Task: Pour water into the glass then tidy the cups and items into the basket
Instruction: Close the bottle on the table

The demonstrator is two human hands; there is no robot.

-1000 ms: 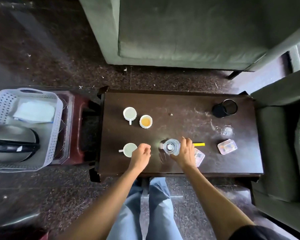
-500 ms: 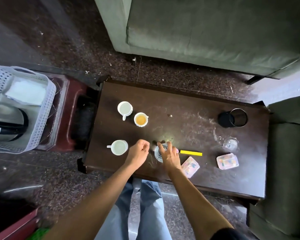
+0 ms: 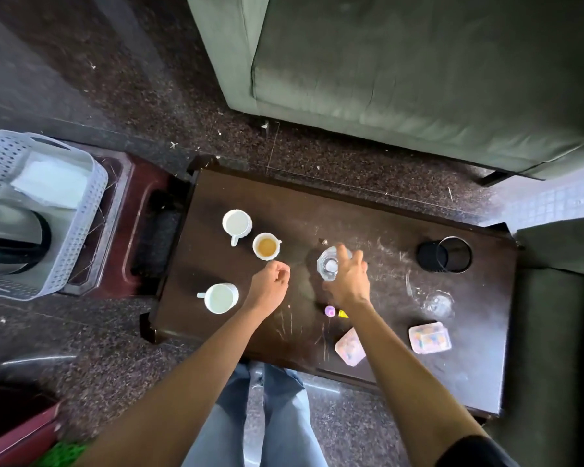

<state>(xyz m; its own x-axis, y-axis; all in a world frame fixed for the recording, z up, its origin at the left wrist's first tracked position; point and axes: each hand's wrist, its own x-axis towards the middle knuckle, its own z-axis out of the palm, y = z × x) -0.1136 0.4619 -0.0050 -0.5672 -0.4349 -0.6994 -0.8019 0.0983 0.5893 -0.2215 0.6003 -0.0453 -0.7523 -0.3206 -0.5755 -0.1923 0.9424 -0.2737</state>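
Observation:
My right hand [image 3: 349,281] grips a clear water bottle [image 3: 329,264] from its right side, holding it upright over the middle of the dark table [image 3: 368,230]; its mouth looks uncapped. A small purple cap [image 3: 329,310] lies on the table just below my wrist. My left hand [image 3: 270,286] hovers beside it, fingers curled with nothing in them. The empty glass [image 3: 437,303] stands to the right. Two white cups [image 3: 237,224] [image 3: 220,298] and a cup of tea [image 3: 266,246] sit on the left. The white basket [image 3: 95,203] stands far left.
The basket rests on a red stool and holds a kettle [image 3: 11,237] and a white tissue [image 3: 51,183]. A black mesh holder [image 3: 445,254], two small plastic boxes [image 3: 350,347] [image 3: 430,338] and a yellow item [image 3: 343,313] lie on the table. Green sofas border the far and right sides.
My right hand has carried the bottle up and away from the table's near edge. The purple cap now lies where the bottle stood. My left hand stays curled nearby.

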